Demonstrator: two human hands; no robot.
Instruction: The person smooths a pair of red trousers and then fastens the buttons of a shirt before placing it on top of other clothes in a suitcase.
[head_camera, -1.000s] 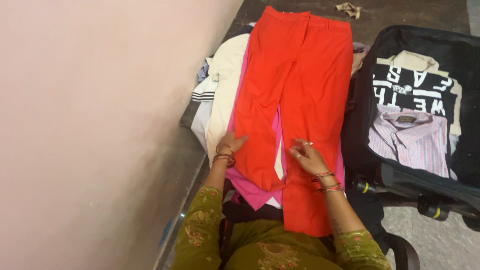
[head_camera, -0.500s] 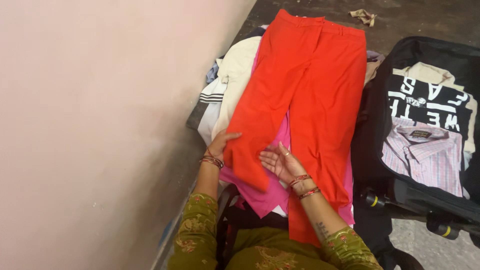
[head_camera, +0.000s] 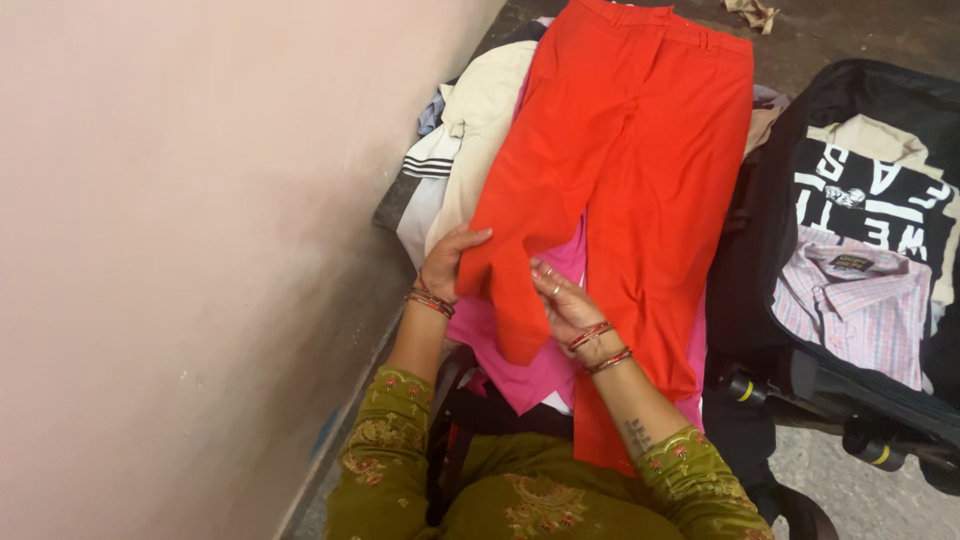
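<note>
Red trousers (head_camera: 620, 150): smooth matt cloth, probably cotton; concrete floor (head_camera: 860, 30) rough.

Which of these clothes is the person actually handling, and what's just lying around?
In hand: red trousers, gripped at one leg by the left hand and right hand.

Lying about: pink garment, cream garment, open suitcase, checked shirt, black printed shirt.

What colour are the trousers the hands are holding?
Bright orange-red, plain with no pattern. The trousers show best in the head view.
</note>
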